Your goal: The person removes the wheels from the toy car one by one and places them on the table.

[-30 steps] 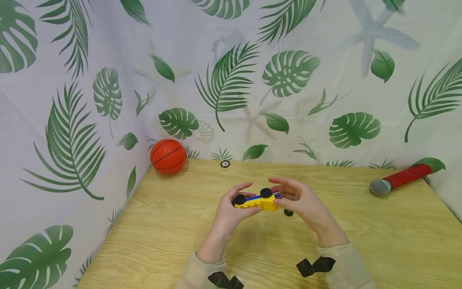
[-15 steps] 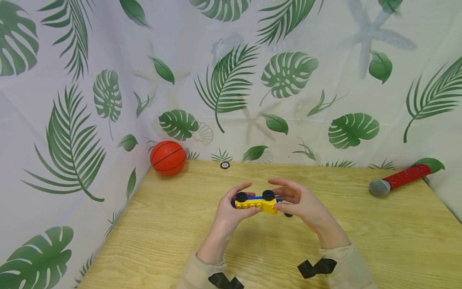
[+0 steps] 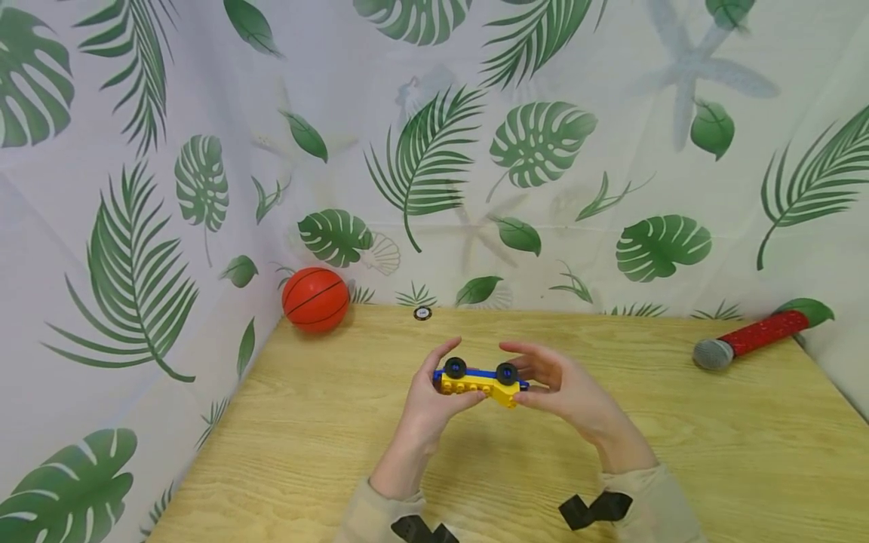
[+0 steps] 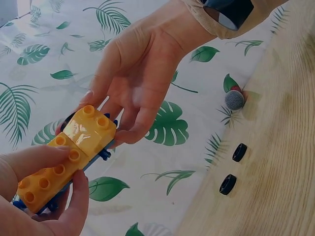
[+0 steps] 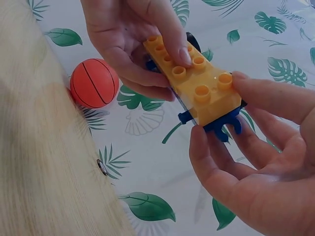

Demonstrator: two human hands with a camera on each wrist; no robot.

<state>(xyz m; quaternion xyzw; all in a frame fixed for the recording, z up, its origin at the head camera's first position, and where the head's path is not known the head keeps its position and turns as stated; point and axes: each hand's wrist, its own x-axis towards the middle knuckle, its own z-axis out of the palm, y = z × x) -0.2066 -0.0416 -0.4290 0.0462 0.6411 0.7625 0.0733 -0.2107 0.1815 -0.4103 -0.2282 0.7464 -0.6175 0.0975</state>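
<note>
Car [image 3: 479,379] spans, long axis approx. L–R, from L hand [image 3: 429,403] (half-closed, gripping L end) to R hand [image 3: 572,388] (thumb + fingertip pinching R end), neither nearer.

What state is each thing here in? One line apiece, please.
Toy car: lifted off the table
Left hand: grips the toy car
Right hand: grips its end
Fitted wheels: two, along one side
Axle end: bare
Loose wheels: two, on the table
Ball: resting
Microphone: on its side
Chip: lying flat
</note>
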